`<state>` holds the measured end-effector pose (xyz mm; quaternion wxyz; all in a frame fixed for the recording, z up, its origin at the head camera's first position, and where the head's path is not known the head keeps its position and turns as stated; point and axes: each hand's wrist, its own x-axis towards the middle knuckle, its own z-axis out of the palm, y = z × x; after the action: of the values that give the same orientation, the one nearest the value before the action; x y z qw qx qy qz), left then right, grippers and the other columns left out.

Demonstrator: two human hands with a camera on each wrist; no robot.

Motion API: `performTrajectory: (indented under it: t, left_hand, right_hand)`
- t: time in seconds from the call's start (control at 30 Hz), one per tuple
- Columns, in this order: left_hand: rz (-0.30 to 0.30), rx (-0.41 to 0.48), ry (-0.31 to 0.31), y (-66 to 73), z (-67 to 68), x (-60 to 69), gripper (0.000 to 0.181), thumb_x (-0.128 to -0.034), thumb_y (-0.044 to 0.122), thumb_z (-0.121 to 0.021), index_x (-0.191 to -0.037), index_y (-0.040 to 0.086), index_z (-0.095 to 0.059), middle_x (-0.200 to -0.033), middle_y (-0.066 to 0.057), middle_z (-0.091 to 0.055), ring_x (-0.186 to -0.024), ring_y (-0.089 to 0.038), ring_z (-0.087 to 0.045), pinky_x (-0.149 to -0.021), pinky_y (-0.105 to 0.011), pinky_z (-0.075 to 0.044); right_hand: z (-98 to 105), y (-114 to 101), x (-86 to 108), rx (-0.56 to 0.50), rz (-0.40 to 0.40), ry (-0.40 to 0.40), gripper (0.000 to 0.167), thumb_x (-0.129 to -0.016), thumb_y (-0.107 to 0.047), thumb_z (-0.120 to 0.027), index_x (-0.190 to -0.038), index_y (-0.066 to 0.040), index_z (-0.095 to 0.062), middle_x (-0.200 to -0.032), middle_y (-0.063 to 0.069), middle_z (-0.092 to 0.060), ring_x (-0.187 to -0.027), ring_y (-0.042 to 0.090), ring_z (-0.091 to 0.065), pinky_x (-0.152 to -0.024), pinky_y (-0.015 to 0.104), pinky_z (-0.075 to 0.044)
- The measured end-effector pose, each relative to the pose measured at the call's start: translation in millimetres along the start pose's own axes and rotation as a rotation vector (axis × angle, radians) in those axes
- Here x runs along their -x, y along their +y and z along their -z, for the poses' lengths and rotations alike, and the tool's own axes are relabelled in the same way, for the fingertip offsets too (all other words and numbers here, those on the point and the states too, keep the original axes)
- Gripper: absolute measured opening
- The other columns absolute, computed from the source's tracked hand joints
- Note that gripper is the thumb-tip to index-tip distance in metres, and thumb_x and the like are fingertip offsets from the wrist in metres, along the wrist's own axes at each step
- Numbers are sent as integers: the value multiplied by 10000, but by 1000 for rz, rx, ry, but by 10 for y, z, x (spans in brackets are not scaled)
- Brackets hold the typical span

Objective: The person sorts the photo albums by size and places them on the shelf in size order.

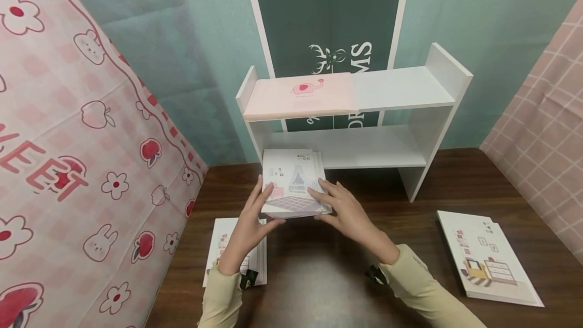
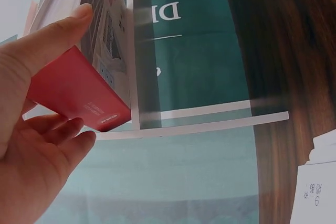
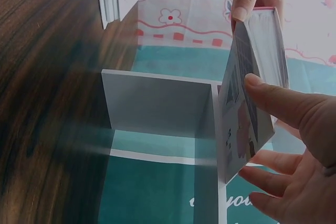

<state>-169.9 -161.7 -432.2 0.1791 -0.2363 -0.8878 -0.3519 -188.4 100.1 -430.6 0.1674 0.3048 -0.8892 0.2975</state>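
Observation:
A thick white book (image 1: 291, 182) with a tent drawing and barcode on its cover lies at the left end of the shelf's lower board. Thumb and fingers of my left hand (image 1: 251, 221) grip its near left corner. The left wrist view shows its red spine (image 2: 79, 90) between that thumb and the fingers. My right hand (image 1: 348, 211) holds the opposite side, thumb on one face and fingers on the other, as the right wrist view shows. Layered edges show along the right side; whether it is one book or several I cannot tell.
The white two-tier shelf (image 1: 382, 146) stands against the back curtain. A pink elephant book (image 1: 300, 97) lies on its top board. White books (image 1: 223, 227) sit near my left forearm, and another white stack (image 1: 489, 257) lies on the right of the brown table (image 1: 319, 272).

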Motion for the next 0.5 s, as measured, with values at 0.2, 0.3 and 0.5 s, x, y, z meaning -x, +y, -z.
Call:
performTrajectory:
  t: [0.2,0.3,0.5]
  left_hand:
    - [-43,-40,35,-6,5,-22,914,-652,150,-838,-1434,155,-365,-1528,-110,-219,-1358,-299,-297,-918,-447,-464]
    - [-53,-49,43,0,8,-34,927,-646,141,-840,-1436,135,-357,-1525,-109,-228,-1358,-306,-297,-961,-477,-426]
    - [-52,-60,55,5,-1,-44,949,-639,144,-844,-1443,131,-341,-1523,-107,-237,-1366,-288,-290,-990,-477,-398]
  right_hand:
    - [13,25,-23,10,12,-10,636,-702,-245,-801,-1292,-204,-568,-1384,138,-467,-1287,275,-429,-1106,508,-224]
    - [22,38,-32,11,24,-20,625,-721,-250,-786,-1300,-200,-558,-1391,130,-459,-1294,259,-424,-1125,519,-152]
    - [22,59,-30,9,18,-48,612,-764,-260,-749,-1332,-215,-523,-1419,127,-422,-1313,259,-398,-1135,530,-56]
